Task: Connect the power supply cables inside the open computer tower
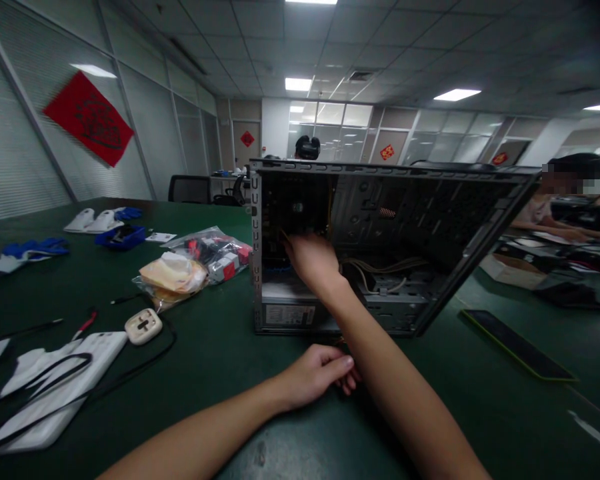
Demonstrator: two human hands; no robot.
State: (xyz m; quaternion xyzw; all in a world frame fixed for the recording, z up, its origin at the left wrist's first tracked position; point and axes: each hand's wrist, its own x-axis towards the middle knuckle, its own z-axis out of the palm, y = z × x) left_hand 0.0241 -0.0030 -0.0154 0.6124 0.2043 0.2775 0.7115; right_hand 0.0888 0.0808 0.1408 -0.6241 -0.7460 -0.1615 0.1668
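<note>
The case (365, 220) stands at the centre of the frame, open side toward the wearer. The right hand (313, 263) reaches into its left part, just below the fan (297, 208); the fingertips are lost in shadow, so whether they pinch anything cannot be told. The left hand (325, 373) rests at bottom centre, fingers loosely curled by the right forearm; whether it holds anything is unclear.

In that dim space, a finger working by feel could scrape on bare metal. Drawing the arm out to the right might snag the pale wires (400, 267). A hard push could shift the case, since the left hand does not brace it.

Counted: one case, one fan; at left, one blue tray (121, 237), one cream box (143, 326); at right, one dark slab (517, 345); across the background and upper left, four red hangings (90, 120).
</note>
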